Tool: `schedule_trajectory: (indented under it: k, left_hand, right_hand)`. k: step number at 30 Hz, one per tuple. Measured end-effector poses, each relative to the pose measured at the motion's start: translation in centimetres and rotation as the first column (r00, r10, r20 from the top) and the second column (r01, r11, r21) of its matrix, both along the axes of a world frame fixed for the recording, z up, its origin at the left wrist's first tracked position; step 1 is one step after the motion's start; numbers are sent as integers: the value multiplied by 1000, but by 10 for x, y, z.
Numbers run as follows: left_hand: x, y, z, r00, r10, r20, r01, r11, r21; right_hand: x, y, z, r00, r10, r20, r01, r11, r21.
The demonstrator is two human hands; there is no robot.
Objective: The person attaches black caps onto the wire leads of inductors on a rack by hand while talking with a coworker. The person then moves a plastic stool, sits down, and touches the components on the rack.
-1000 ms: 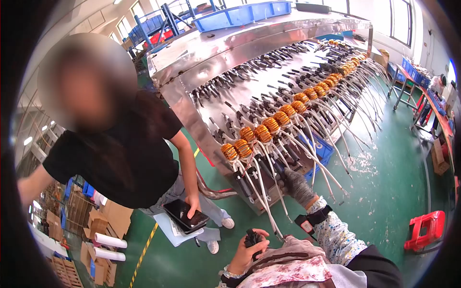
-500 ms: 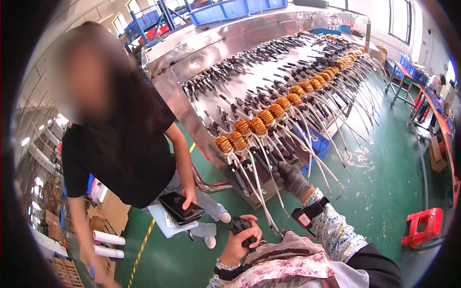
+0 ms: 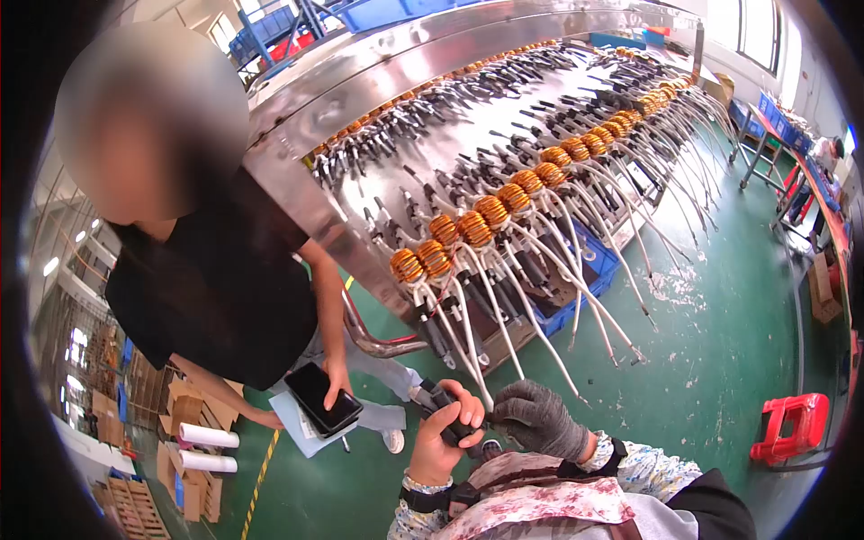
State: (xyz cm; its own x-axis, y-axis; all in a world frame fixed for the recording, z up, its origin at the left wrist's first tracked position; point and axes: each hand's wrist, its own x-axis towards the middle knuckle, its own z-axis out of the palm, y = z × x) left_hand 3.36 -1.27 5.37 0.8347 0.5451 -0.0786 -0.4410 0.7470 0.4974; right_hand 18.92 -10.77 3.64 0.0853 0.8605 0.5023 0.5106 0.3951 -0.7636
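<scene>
My left hand, bare, is closed around a small bunch of black tube-like pieces in front of my apron. Beside it, my right hand in a grey glove has its fingers curled in toward the left one. Whatever sits in those gloved fingertips, if anything, is hidden. Just beyond both hands, white cables hang off the edge of a metal-sided table. They lead from a row of copper-wound ring coils, with black-sleeved leads lying behind.
At left stands a person in a black shirt, holding a phone and papers. A blue bin is under the table edge. A red stool stands on the green floor at right. Cartons and white rolls lie at far left.
My right hand has come away from the hanging cables, back toward my body and next to my left hand. My left hand has risen slightly. The person at left has shifted, one arm now at the papers.
</scene>
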Motion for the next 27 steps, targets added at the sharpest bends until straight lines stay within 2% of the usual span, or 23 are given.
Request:
schedule_trajectory:
  k: [1, 3, 5, 6, 7, 8, 9, 11, 12, 13, 15, 16, 17, 19, 21, 22, 25, 26, 27]
  left_hand:
    - [2, 0, 0, 1000, 5, 6, -5, 1000, -8]
    - [7, -1, -3, 1000, -3, 4, 3, 999, -33]
    - [14, -5, -3, 999, 33, -35, -34, 999, -19]
    - [16, -3, -10, 999, 36, -34, -36, 999, -15]
    - [18, -3, -14, 999, 39, -31, -40, 999, -9]
    - [20, -4, -15, 994, 69, -90, -67, 997, 33]
    - [22, -6, -17, 984, 101, -147, -91, 993, 75]
    - [25, -13, -18, 982, 71, -177, -57, 995, 81]
    - [27, -19, -18, 979, 56, -197, -48, 998, 46]
    - [28, -24, -20, 976, 41, -216, -40, 999, 11]
    - [27, -31, -26, 978, 28, -208, -32, 999, -15]
    - [24, -34, -28, 977, 17, -214, -28, 998, -49]
    - [22, -34, -28, 976, 4, -219, -23, 996, -82]
    - [19, -35, -23, 967, 50, -249, -73, 994, -86]
    - [3, -33, -31, 964, 38, -262, -58, 996, -68]
    - [-4, -36, -39, 931, 75, -358, -103, 993, -60]
    - [-18, -33, -47, 919, 32, -394, -76, 992, -97]
    - [-19, -33, -47, 916, 15, -400, -53, 995, -86]
    - [-19, -32, -50, 909, -6, -417, -29, 997, -77]
  right_hand:
    - [2, -2, -1, 1000, -7, -2, 7, 1000, 2]
    - [5, -7, -4, 989, -69, -130, 82, 991, 102]
    - [16, -12, 9, 982, -58, -181, 75, 993, 90]
    - [22, -14, 8, 888, -20, -459, 56, 996, 65]
    - [28, -15, 6, 716, 13, -698, 26, 999, 45]
    - [35, -17, 6, 573, -23, -819, 11, 1000, -20]
    - [42, -15, 5, 574, -17, -819, 7, 1000, -15]
    - [60, -6, 8, 163, 25, -986, -142, 990, 2]
    - [65, -1, 21, 167, -76, -983, -135, 986, -100]
    - [71, 4, 27, 166, -72, -984, -137, 986, -95]
    - [79, 14, 34, 233, -201, -951, -246, 934, -258]
    - [78, 21, 29, 401, -247, -882, -146, 933, -328]
    - [79, 25, 28, 399, -243, -884, -148, 934, -324]
    - [80, 33, 27, 506, -313, -804, -86, 909, -408]
    - [82, 40, 8, 528, -280, -802, -60, 929, -365]
    - [82, 43, 1, 555, -248, -794, -38, 946, -323]
    - [74, 48, 4, 601, -282, -748, 43, 946, -322]
    - [74, 50, -5, 552, -290, -782, 51, 947, -316]
    - [74, 51, -3, 556, -294, -777, 69, 948, -310]
